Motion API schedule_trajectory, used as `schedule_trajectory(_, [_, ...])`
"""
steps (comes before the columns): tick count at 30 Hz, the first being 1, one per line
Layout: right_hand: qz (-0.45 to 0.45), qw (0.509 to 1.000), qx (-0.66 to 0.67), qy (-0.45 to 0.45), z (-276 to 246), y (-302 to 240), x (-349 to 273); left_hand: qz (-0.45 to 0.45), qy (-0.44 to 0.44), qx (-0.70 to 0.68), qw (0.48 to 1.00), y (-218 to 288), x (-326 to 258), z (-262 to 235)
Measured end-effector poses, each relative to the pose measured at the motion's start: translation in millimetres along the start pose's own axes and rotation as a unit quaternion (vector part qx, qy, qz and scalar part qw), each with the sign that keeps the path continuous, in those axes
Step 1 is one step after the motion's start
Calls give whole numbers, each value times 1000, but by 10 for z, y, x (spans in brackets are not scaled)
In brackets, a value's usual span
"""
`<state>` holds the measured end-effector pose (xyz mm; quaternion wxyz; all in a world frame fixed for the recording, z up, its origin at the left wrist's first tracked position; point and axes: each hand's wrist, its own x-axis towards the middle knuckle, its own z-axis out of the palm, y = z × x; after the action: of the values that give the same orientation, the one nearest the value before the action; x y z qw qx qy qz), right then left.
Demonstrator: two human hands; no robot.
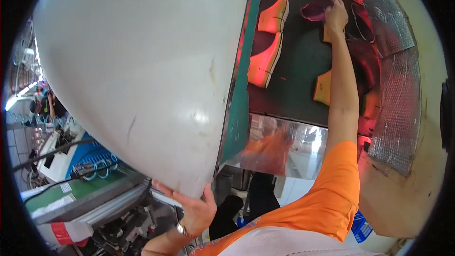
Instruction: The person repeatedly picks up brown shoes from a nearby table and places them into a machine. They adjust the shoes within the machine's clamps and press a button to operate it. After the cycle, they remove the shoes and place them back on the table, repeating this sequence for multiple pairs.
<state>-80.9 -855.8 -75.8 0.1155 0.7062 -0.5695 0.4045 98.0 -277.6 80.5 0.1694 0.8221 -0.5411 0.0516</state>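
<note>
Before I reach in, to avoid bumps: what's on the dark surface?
The dark surface bears two wedges at left, more wedges beside the right forearm. The right hand grips a reddish piece there. What the forearm and white hood cover cannot be seen.

Two bare hands show: one right hand [337, 16] between one and two o'clock, one left hand [196, 213] between six and seven. One purple piece [313, 10] lies just past one. Two wedges [273, 18] lie toward one; at least three yellow blocks [323, 89], partly hidden, between two and three. Two foil sheets [397, 106], toward two and three; one watch [181, 229], near seven; one white hood [142, 76], toward ten.
</note>
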Motion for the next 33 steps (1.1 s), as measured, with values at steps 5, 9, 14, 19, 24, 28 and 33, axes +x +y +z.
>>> schedule_trajectory(5, [-42,999,1,-33,-965,-340,-61,73,21,-33,997,49,115,-27])
schedule_trajectory(9, [-106,992,55,-50,-1937,-828,-201,93,43,-45,994,51,125,-40])
schedule_trajectory(14, [-185,965,186,-22,-3584,-1495,-454,102,-8,-243,965,168,-269,-561])
schedule_trajectory(19, [-180,930,317,-36,-5111,-2238,-990,-52,-266,-701,660,220,-1636,-740])
schedule_trajectory(24, [-287,861,419,39,-6140,-2982,-1834,-202,-282,-938,18,72,-2174,-1475])
schedule_trajectory(28, [-303,777,547,78,-6662,-3398,-2659,-236,-116,-965,0,-171,-2689,-1762])
schedule_trajectory(33, [-674,211,652,-277,-6702,-3483,-2864,-208,70,-970,103,-888,-3423,-1884])
